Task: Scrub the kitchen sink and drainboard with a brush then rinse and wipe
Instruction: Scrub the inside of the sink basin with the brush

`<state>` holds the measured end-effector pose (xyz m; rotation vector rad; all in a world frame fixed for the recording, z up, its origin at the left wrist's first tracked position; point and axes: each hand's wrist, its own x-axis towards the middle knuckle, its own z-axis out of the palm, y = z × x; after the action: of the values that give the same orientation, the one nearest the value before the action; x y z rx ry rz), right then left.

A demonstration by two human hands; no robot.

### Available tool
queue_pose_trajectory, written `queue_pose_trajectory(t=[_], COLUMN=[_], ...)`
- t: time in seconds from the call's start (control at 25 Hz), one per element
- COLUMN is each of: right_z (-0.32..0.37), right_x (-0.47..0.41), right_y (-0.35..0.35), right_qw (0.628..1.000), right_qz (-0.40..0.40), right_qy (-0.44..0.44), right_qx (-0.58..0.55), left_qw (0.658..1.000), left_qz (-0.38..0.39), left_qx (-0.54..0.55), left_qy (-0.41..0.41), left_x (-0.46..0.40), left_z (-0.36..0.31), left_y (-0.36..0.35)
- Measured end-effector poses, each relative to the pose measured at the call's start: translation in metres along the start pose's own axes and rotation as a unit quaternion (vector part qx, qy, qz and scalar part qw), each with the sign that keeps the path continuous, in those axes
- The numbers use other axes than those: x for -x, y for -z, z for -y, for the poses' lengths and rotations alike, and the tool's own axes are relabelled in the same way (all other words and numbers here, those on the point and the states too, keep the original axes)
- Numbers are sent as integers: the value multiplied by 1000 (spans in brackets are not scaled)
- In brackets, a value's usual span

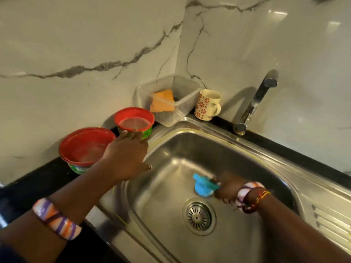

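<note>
While the brush (204, 186) worked the basin floor of the sink (247, 160), just above the drain (199, 215), you were in the scrubbing stage. The drainboard (330, 219) showed no brush contact, and no water ran from the tap (262, 95) (rinsing and wiping remained, by this evidence). Your right hand (228, 188) gripped the handle, the blue head projecting leftward from it. Your left hand (126, 156) reached, fingers extended, toward the red tubs (85, 147) beside the rim.
</note>
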<state>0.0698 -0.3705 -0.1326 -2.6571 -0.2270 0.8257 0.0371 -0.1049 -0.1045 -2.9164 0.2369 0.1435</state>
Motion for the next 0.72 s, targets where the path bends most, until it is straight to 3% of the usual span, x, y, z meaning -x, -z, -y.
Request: queue_pose_trajectory(t=[0.12, 0.2, 0.28, 0.36, 0.56, 0.72], right_z=[80, 131, 174, 204, 209, 210], right_x=[17, 10, -18, -49, -87, -93], right_y=[42, 58, 60, 45, 30, 33], right_qw=[978, 953, 948, 942, 959, 948], right_qz=[-15, -92, -201, -271, -180, -245], right_qy=[147, 208, 231, 198, 200, 183], right_qx=[-148, -202, -88, 30, 86, 85], left_qw=[994, 993, 996, 996, 995, 996], left_qz=[20, 24, 4, -27, -76, -75], left_qx=[23, 21, 10, 1, 29, 30], left_qy=[108, 113, 91, 81, 58, 47], left_x=[-14, -18, -20, -19, -22, -25], left_z=[25, 30, 33, 34, 45, 48], left_y=[3, 3, 4, 3, -1, 1])
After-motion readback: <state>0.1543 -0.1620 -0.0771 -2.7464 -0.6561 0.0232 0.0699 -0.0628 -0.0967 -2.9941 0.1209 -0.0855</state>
